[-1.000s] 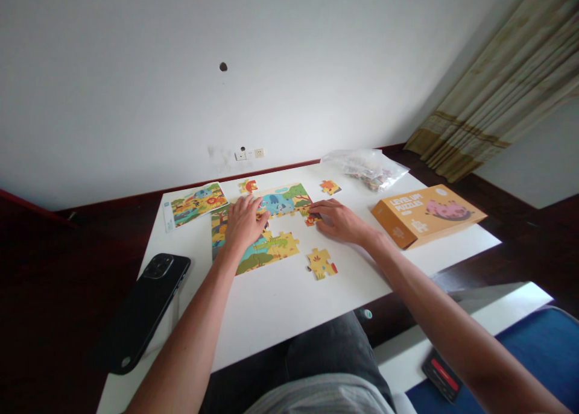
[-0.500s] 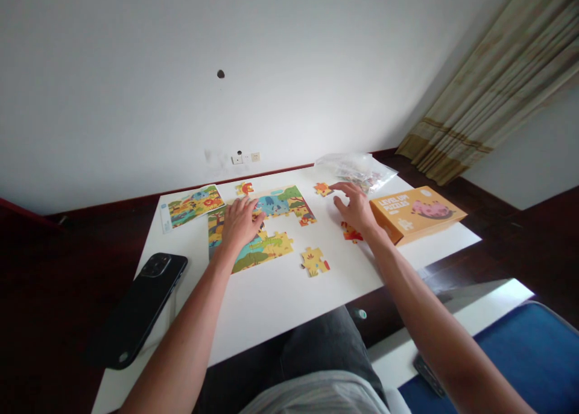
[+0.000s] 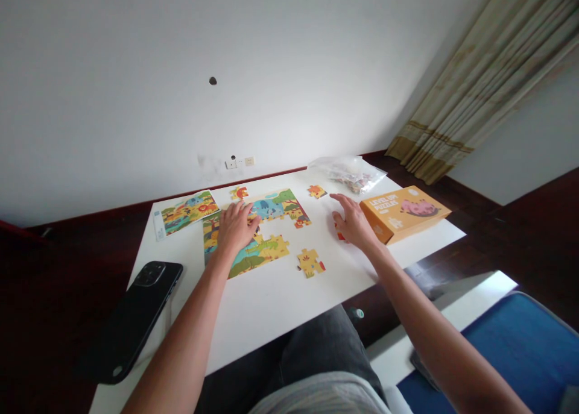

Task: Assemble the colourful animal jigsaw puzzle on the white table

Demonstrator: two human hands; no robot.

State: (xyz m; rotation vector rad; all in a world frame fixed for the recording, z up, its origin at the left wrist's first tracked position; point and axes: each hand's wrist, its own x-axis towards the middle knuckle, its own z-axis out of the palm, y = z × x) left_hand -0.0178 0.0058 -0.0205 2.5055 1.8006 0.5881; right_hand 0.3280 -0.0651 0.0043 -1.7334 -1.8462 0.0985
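Note:
My left hand (image 3: pixel 236 228) lies with fingers spread over the left part of a partly joined jigsaw puzzle (image 3: pixel 257 260) with animals and trees. Over the table's right side hovers my right hand (image 3: pixel 351 220), fingers apart and nothing in them. Beneath it a red puzzle piece (image 3: pixel 339 234) is mostly covered. An orange and yellow puzzle piece (image 3: pixel 317 191) lies just beyond its fingertips. Nearer to me rests a yellow puzzle piece (image 3: pixel 310 262), apart from the joined section. Another red and yellow puzzle piece (image 3: pixel 239 193) sits behind my left hand.
A picture card (image 3: pixel 187 212) lies at the table's left, with a black phone (image 3: pixel 140 317) at the left edge. To the right are an orange puzzle box (image 3: pixel 404 212) and a clear plastic bag (image 3: pixel 350 172) with pieces inside. A blue seat (image 3: pixel 520 354) stands at lower right.
My right hand has shifted slightly nearer to me and covers more of the red piece. My left hand stays on the puzzle. The whole view has turned a little.

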